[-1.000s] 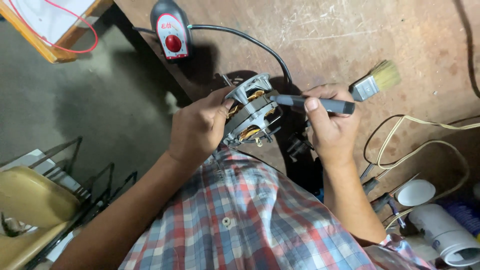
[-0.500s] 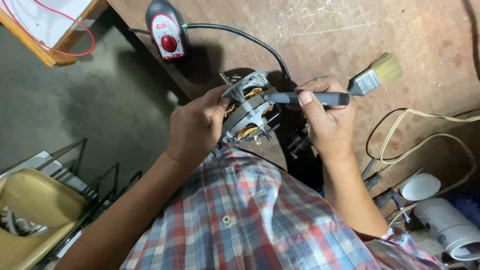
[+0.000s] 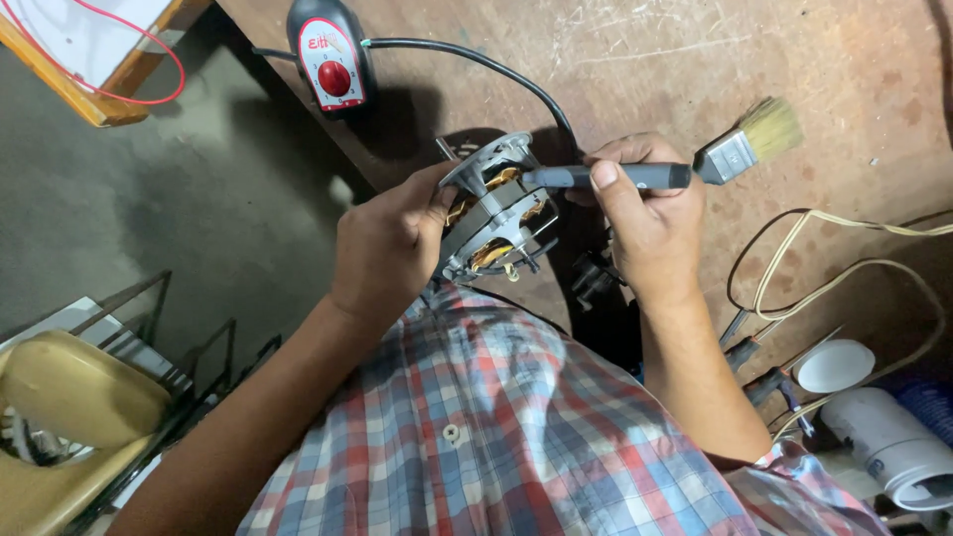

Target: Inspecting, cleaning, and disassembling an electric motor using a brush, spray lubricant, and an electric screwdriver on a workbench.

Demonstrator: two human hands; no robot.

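Copper and grey metal: a small electric motor with copper windings and a grey metal frame sits at the centre of the view, held in the air above the edge of a worn brown workbench and just in front of the person's checked shirt.
Left hand: the left hand is curled around the motor's left side, fingers and thumb closed on its frame.
Right hand: the right hand is wrapped around the dark grey handle of a paintbrush with a metal band and pale bristles; the thumb lies along the handle.
Brush position: the handle end touches the upper part of the motor, and the bristles point away to the right, over the bench.
Bench, far side: a black control box with a round red knob lies on the bench, with a black cable curving from it towards the motor.
Bench, right side: cream-coloured wires loop across the surface, near a white plastic pipe and a round white lid.
Lower left: a tan curved seat and a dark wire rack stand on the grey floor.
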